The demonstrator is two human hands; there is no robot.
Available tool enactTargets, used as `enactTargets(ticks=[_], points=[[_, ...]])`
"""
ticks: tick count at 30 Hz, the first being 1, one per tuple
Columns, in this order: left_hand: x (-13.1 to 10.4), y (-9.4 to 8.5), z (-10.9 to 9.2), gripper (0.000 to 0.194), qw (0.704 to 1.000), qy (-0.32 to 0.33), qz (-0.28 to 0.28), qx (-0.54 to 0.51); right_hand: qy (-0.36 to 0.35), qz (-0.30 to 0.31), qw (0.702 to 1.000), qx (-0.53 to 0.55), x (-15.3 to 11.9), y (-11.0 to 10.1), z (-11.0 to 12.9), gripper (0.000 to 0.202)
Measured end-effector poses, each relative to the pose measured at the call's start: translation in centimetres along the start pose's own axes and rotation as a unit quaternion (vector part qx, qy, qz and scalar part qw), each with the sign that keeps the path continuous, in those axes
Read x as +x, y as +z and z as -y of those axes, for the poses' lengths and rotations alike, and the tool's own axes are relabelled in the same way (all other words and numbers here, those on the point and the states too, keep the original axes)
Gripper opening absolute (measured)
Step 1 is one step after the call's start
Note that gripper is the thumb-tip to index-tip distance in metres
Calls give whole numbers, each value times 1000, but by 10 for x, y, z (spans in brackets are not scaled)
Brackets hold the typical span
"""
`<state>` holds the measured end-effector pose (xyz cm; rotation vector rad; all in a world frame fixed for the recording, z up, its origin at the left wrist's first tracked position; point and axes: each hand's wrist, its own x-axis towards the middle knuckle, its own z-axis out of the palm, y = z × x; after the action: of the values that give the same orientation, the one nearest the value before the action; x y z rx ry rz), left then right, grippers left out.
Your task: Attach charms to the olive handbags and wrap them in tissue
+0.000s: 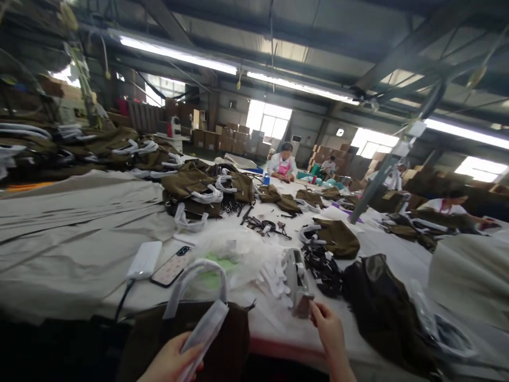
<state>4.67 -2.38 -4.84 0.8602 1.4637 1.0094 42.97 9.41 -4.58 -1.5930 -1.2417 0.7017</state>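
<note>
My left hand (175,358) is closed around one handle (207,329) of a dark brown handbag (226,345); the handle is wrapped in white film. The other wrapped handle (199,265) arches up behind it. The bag stands upright against the table's near edge, its lower part out of view. Over the table, my right hand (328,326) pinches at the front end of a grey tape dispenser (296,273), where the clear tape comes off. The tape itself is hard to see between thumb and finger.
Crumpled clear plastic (238,249), a phone (172,266) and a white power bank (145,260) with a cable lie left of the dispenser. Black straps (324,270) and a dark bag (387,302) lie right. A slanting metal post (374,185) rises beyond. Several co-workers sit farther back.
</note>
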Motion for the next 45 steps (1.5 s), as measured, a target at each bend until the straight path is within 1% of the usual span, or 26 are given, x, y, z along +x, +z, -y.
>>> enactTargets(ticks=[2, 4, 5, 6, 7, 9, 11, 14, 17, 19, 21, 24, 26, 28, 29, 30, 32, 33, 34, 36, 37, 38, 39, 41, 43, 45], points=[[-4, 1, -6, 63, 1000, -10, 4, 1, 50, -6, 999, -13, -7, -6, -5, 50], [-10, 3, -14, 62, 999, -26, 18, 3, 75, -24, 996, -36, -17, -9, 1, 47], [-12, 4, -18, 60, 999, -26, 21, 1, 78, -19, 996, -33, -23, -7, 8, 47], [-14, 4, -21, 59, 999, -34, 23, 0, 72, -1, 997, -16, -29, -3, 17, 47], [-15, 5, -23, 58, 999, -38, 18, -4, 57, 43, 997, 6, -37, 4, 28, 46], [-17, 7, -25, 57, 999, -45, 15, -11, 21, 145, 988, 47, -54, 27, 51, 42], [-17, 8, -23, 57, 999, -45, 9, -13, 0, 231, 971, 67, -72, 56, 71, 37], [-20, 10, -21, 56, 999, -37, 0, -2, 15, 343, 933, 108, -95, 100, 93, 29], [-22, 11, -22, 51, 1000, -23, 1, 14, 37, 426, 896, 118, -110, 136, 102, 24], [-23, 10, -23, 48, 1000, -10, 5, 21, 48, 457, 884, 90, -116, 152, 103, 24], [-23, 10, -23, 45, 1000, 4, 2, 26, 61, 466, 881, 47, -119, 163, 101, 26], [-23, 8, -22, 40, 999, 17, -1, 36, 76, 468, 881, -14, -118, 169, 97, 31], [-23, 7, -22, 39, 1000, 11, 3, 22, 82, 467, 879, -50, -116, 170, 94, 38], [-22, 6, -23, 40, 1000, -9, 9, -20, 102, 468, 876, -62, -116, 170, 90, 46], [-21, 5, -23, 40, 998, -24, 16, -51, 118, 468, 875, -41, -117, 171, 89, 49], [-20, 4, -24, 38, 995, -44, 26, -88, 135, 467, 874, 1, -119, 171, 87, 50], [-16, 2, -24, 29, 979, -111, 50, -164, 160, 460, 863, 133, -125, 172, 83, 47], [-15, 0, -25, 24, 966, -151, 62, -200, 164, 460, 849, 201, -129, 171, 82, 44], [-14, -2, -25, 22, 952, -186, 75, -231, 167, 471, 828, 254, -133, 171, 81, 43], [-17, -6, -25, 25, 933, -229, 101, -257, 174, 519, 781, 302, -141, 169, 80, 47], [-21, -9, -26, 29, 932, -236, 112, -250, 177, 542, 765, 299, -146, 168, 80, 49], [-27, -11, -26, 35, 936, -238, 120, -230, 178, 556, 761, 284, -150, 167, 80, 49], [-33, -15, -27, 41, 942, -239, 124, -203, 176, 559, 766, 262, -153, 167, 81, 48], [-48, -23, -29, 51, 957, -228, 112, -143, 164, 545, 792, 222, -160, 171, 83, 46], [-63, -33, -31, 62, 978, -175, 82, -81, 165, 527, 808, 202, -165, 177, 86, 47], [-76, -42, -31, 72, 995, -87, 52, 2, 188, 516, 812, 198, -168, 185, 90, 48]])
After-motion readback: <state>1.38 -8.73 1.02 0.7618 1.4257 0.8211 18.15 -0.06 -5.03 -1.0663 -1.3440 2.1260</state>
